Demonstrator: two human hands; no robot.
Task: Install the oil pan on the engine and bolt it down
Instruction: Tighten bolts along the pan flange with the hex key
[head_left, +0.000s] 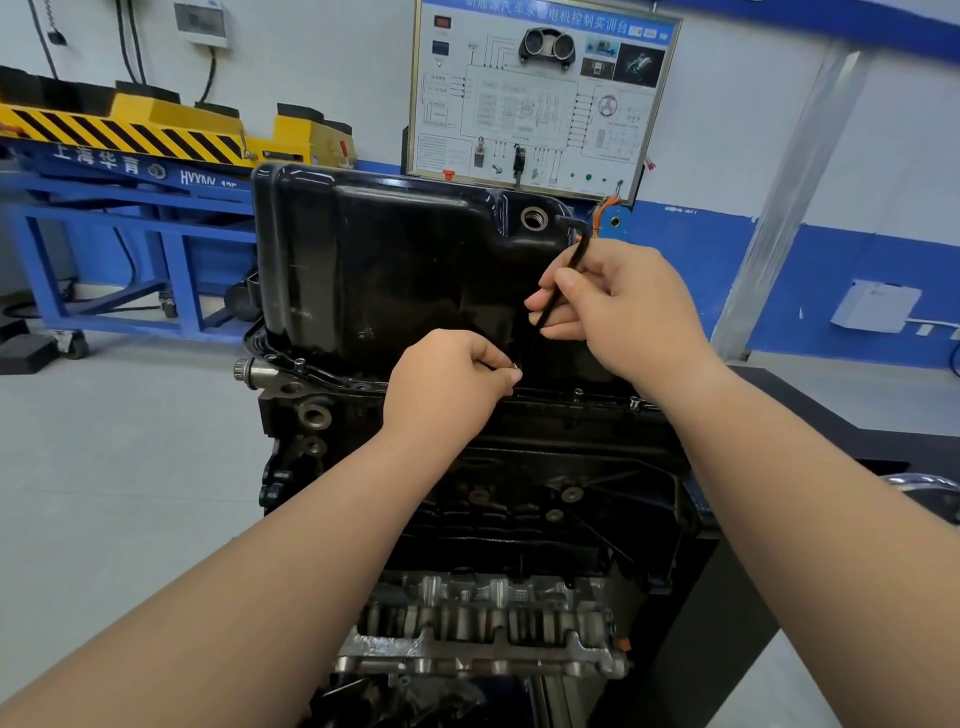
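Observation:
A black oil pan (395, 270) sits on top of the upturned engine (519, 499), its open drain hole (533, 218) at the far right corner. My left hand (447, 384) pinches a small silver bolt (515, 367) at the pan's near flange. My right hand (623, 306) grips a black L-shaped hex key (566, 275); its long end points down at the bolt. Other bolts (634, 402) stand along the flange rim.
A blue and yellow lift bench (130, 171) stands behind on the left. A wiring training board (540, 93) stands behind the engine. A black stand (831, 441) lies on the right. The cylinder head (483, 634) faces down near me.

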